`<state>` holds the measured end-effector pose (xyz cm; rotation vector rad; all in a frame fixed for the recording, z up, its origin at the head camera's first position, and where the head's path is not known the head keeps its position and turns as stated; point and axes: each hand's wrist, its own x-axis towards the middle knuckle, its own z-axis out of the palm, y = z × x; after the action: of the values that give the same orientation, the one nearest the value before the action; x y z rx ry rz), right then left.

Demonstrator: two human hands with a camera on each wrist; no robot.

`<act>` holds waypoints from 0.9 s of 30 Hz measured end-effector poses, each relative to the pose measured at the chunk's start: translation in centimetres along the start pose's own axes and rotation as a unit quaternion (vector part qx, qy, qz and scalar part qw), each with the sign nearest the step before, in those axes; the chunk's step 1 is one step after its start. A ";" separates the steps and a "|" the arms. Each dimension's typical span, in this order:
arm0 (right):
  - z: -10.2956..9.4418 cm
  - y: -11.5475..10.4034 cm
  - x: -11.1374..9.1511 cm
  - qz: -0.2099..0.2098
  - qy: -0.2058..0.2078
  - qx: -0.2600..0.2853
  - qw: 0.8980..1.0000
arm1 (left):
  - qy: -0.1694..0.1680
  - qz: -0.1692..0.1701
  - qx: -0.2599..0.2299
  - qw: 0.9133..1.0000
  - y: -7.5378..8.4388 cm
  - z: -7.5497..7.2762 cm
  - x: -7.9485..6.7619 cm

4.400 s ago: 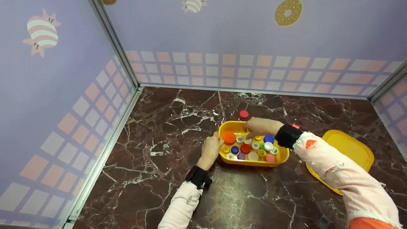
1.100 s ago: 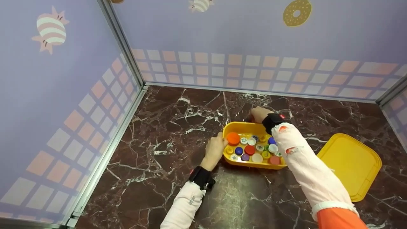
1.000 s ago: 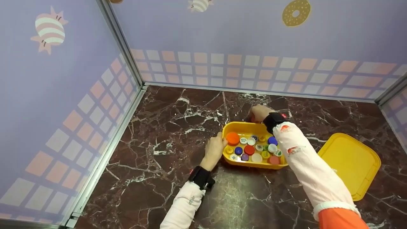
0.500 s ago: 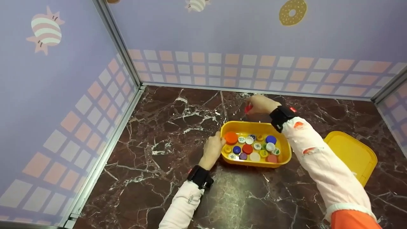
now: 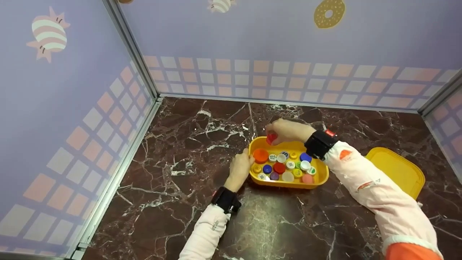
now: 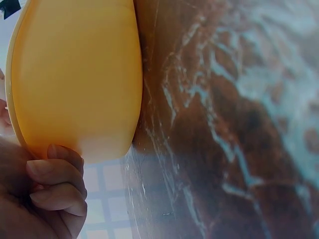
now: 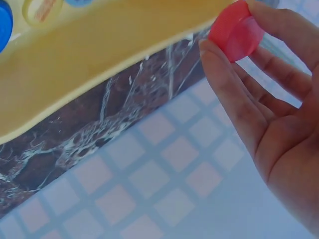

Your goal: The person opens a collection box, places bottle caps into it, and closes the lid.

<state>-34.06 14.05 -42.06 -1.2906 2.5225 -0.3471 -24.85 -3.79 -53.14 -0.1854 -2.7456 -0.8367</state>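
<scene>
A yellow plastic box [image 5: 288, 184] stands on the dark marbled table with several bottle caps lying in it, among them an orange cap [image 5: 260, 156], a blue cap [image 5: 305, 157] and a red cap [image 5: 279, 168]. My left hand [image 5: 239, 168] grips the box's left end by its rim; in the left wrist view its fingers [image 6: 62, 191] curl at the box wall. Over the box's back rim, my right hand [image 5: 288, 130] pinches another red bottle cap [image 7: 237, 31] between thumb and finger. The right wrist view shows that cap's hollow side.
A yellow lid [image 5: 397, 171] lies flat on the table to the right of the box, partly covered by the right sleeve. Patterned wall panels [image 5: 231, 43] bound the table at the back and at both sides.
My right hand picked up the red cap from behind the box, lifted it, and brought it forward and left over the back rim. My left hand keeps its grip on the box.
</scene>
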 end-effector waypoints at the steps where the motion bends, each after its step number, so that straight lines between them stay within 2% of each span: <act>1: 0.3 -0.3 0.0 0.002 -0.010 -0.007 1.000 | -0.001 0.000 0.001 1.000 0.0 0.0 0.0; 6: 2.0 -1.1 -0.1 0.010 -0.048 -0.035 0.998 | -0.006 -0.002 0.003 1.000 0.0 -0.2 0.1; 14: 4.0 -1.1 0.0 0.006 -0.097 -0.017 0.995 | -0.003 0.004 0.002 1.000 -0.1 -0.1 -0.1; 20: 4.4 -1.2 0.1 0.010 -0.107 -0.025 0.994 | -0.003 0.008 -0.001 1.000 -0.1 -0.1 -0.1; 27: 4.2 -1.2 -0.1 0.037 -0.115 -0.013 0.993 | 0.010 0.007 -0.006 1.000 0.0 -0.2 0.0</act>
<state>-31.60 13.06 -45.54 -1.1694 2.3794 -0.1422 -24.78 -3.84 -52.99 -0.1978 -2.7194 -0.8458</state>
